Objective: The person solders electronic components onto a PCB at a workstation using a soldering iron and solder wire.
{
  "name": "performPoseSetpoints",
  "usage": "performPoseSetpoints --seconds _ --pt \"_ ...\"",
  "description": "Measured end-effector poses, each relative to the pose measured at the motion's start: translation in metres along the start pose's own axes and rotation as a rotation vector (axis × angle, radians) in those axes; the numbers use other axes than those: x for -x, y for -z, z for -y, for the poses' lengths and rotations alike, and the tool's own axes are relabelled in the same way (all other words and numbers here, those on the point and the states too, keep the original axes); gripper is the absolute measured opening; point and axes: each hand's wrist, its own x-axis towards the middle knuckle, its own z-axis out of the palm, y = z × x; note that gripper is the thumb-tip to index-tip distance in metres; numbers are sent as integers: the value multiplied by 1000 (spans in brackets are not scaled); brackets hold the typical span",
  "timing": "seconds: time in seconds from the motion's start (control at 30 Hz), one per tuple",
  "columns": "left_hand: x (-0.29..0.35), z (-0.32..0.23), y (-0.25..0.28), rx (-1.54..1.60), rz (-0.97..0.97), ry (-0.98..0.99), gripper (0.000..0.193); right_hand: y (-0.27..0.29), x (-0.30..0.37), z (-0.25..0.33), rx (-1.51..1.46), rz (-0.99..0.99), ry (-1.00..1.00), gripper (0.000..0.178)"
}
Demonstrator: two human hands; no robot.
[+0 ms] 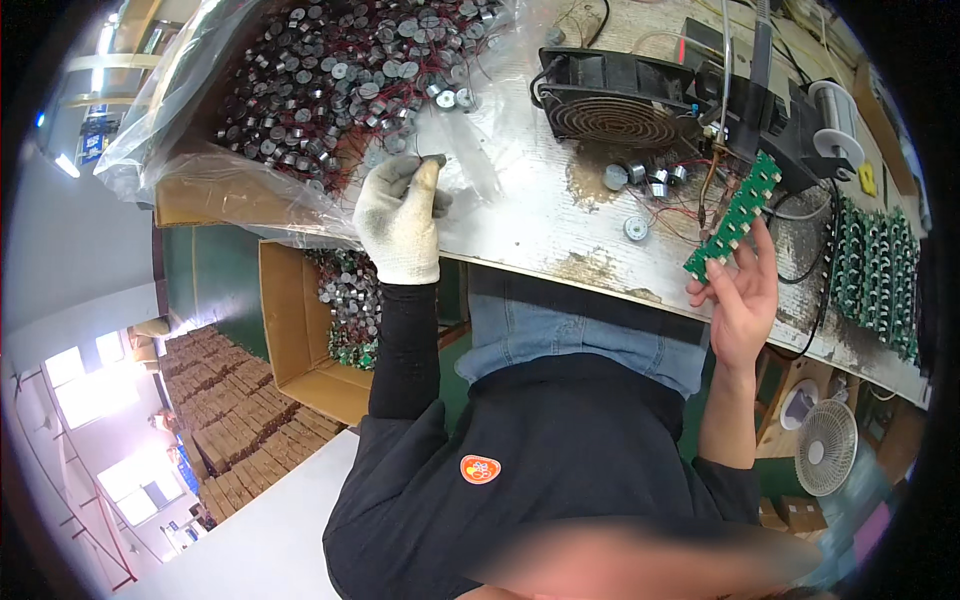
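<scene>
My left hand point(398, 222), in a whitish work glove, is raised over the table's front edge with thumb and fingers pinched together; whatever is between the fingertips is too small to make out. Beside it, a plastic-lined box point(200, 203) is heaped with small silver round parts point(350, 85) on thin red wires. My bare right hand point(742, 305) grips a long green circuit board point(737, 222) by its lower part. The board is tilted, its upper end close to an upright soldering fixture point(722, 145). Several loose silver parts point(658, 183) lie left of the board, one point(636, 229) apart near the edge.
A black box fan point(615, 105) stands at the back of the worktable point(520, 235). A solder spool point(836, 118) is at the back right. Rows of green boards point(875, 275) occupy the right end. Below the left edge sits an open carton point(290, 325) of parts.
</scene>
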Motion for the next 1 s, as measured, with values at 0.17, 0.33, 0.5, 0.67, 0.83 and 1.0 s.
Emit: performPoseSetpoints --seconds 0.17,0.33,0.5,0.67,0.83,1.0 --pt "10 -7 -16 115 83 39 26 0 0 -1 -3 -8 7 66" --pt "32 -11 -31 149 202 97 23 0 0 -1 -33 4 13 68" --pt "53 -14 -49 264 405 246 22 4 0 -3 -52 33 15 69" --pt "64 -15 -64 358 587 417 21 4 -1 -1 -61 48 3 70" --pt "79 -20 -84 265 722 452 19 3 0 -1 -107 35 -8 69" --pt "91 -21 -99 2 811 319 18 2 -1 -1 -135 47 -29 70"
